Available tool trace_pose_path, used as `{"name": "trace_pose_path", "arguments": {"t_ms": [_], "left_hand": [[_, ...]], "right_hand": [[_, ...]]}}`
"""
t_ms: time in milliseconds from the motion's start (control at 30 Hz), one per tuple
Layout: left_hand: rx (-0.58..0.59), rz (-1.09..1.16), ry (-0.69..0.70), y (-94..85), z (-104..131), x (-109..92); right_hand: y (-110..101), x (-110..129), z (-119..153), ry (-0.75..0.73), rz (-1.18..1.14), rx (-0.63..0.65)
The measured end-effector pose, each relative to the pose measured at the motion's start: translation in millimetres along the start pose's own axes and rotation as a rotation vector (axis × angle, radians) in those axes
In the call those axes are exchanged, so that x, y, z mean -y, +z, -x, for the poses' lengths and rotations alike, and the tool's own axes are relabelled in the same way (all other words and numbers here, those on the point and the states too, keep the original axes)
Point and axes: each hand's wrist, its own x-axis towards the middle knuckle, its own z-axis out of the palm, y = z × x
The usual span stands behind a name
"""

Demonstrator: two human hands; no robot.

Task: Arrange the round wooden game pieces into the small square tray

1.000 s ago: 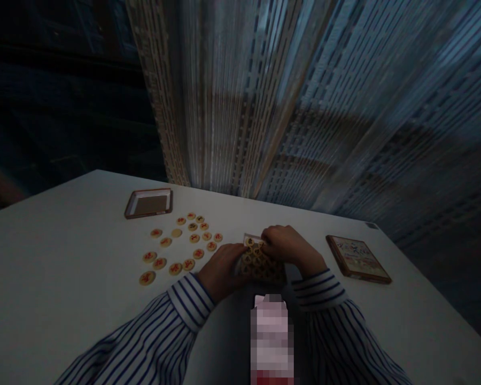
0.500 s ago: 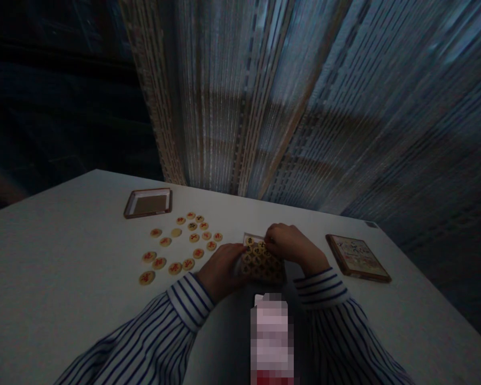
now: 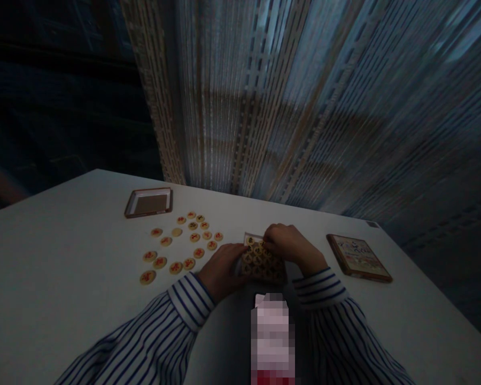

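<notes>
Head view: left hand [image 3: 223, 270] grips left side of box [image 3: 255, 236], lower centre of frame, filled with black-marked pieces [image 3: 257, 250]. Right hand [image 3: 291, 246] curled at box's upper right; cannot tell whether it pinches piece. Mostly red-marked discs [image 3: 176, 268] scattered left on tabletop [image 3: 84, 240].

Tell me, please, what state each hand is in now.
Left hand: holding the box by its left side.
Right hand: curled over the box's pieces; whether it grips one cannot be told.
</notes>
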Motion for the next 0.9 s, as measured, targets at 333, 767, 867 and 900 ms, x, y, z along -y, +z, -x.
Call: {"name": "trace_pose_path", "arguments": {"t_ms": [333, 767, 867, 900], "left_hand": [[0.003, 0.026, -0.003, -1.5, -0.3, -2.1], [0.019, -0.009, -0.01, -0.4, -0.3, -1.4], [0.005, -0.014, 0.005, -0.7, -0.3, -1.7], [0.001, -0.014, 0.011, -0.6, -0.2, -1.5]], "right_hand": [[3.6, 0.7, -1.7, 0.021, 0.007, -0.002], [1.5, 1.2, -1.4, 0.005, 0.03, -0.004], [1.3, 2.3, -0.9, 0.025, 0.037, 0.02], [1.3, 2.8, -1.0, 0.029, 0.036, 0.027]]}}
